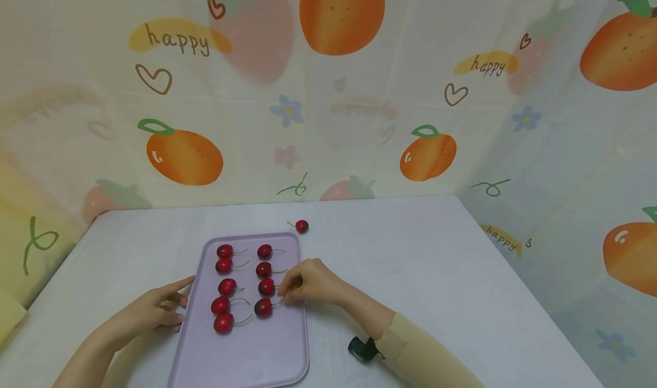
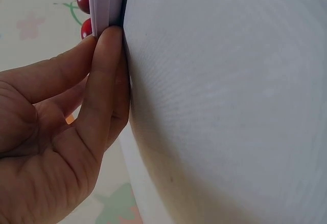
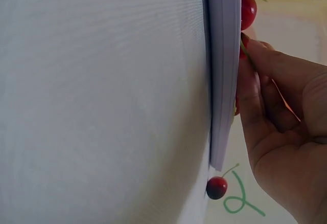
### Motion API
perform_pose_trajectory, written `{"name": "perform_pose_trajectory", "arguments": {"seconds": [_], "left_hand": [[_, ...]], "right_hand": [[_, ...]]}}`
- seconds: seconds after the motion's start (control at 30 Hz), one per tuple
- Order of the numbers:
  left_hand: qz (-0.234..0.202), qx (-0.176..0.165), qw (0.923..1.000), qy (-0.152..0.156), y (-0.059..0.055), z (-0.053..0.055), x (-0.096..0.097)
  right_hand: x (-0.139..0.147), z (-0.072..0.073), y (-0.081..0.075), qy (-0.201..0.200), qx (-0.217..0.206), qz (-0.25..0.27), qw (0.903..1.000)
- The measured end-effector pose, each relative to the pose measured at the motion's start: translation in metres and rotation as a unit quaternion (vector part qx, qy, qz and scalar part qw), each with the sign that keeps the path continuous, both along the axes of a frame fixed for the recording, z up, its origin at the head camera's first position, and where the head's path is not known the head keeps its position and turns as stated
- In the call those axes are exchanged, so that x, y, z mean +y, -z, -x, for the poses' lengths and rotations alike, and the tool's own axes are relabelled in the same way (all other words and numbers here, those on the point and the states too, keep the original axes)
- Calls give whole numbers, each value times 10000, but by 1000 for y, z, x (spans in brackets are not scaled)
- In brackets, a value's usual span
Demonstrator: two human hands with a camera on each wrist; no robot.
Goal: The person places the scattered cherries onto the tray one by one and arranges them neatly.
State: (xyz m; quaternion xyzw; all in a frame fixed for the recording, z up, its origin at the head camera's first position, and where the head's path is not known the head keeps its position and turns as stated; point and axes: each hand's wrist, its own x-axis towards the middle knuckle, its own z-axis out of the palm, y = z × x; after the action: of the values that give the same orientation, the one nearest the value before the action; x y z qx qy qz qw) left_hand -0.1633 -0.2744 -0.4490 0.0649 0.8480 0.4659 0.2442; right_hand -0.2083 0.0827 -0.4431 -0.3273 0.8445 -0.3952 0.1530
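A pale purple tray (image 1: 241,356) carries two columns of red cherries with green stems. My left hand (image 1: 146,314) rests beside the tray's left side, its fingertips touching the rim, as the left wrist view shows with the fingers (image 2: 104,55) against the edge. Over the tray's right rim, my right hand (image 1: 315,282) pinches the stem of a cherry (image 1: 266,287), third down in the right column. Another cherry (image 1: 263,308) lies just below it, its stem close to the fingertips. Seen from the right wrist, thumb and finger meet around a thin stem (image 3: 246,50).
One more cherry (image 1: 301,226) lies on the white table (image 1: 410,251) behind the tray's far right corner. A small black object (image 1: 362,349) shows beside the right sleeve. Behind the table hangs a fruit-printed cloth (image 1: 349,137).
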Motion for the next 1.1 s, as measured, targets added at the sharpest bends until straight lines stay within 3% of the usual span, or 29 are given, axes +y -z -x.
{"name": "perform_pose_trajectory", "arguments": {"seconds": [0.37, 1.1], "left_hand": [[-49, 17, 10000, 35, -1, 0, 0], [8, 29, 10000, -20, -1, -1, 0]], "right_hand": [[2, 0, 0, 68, -73, -6, 9999], [5, 3, -3, 398, 180, -65, 9990]]}}
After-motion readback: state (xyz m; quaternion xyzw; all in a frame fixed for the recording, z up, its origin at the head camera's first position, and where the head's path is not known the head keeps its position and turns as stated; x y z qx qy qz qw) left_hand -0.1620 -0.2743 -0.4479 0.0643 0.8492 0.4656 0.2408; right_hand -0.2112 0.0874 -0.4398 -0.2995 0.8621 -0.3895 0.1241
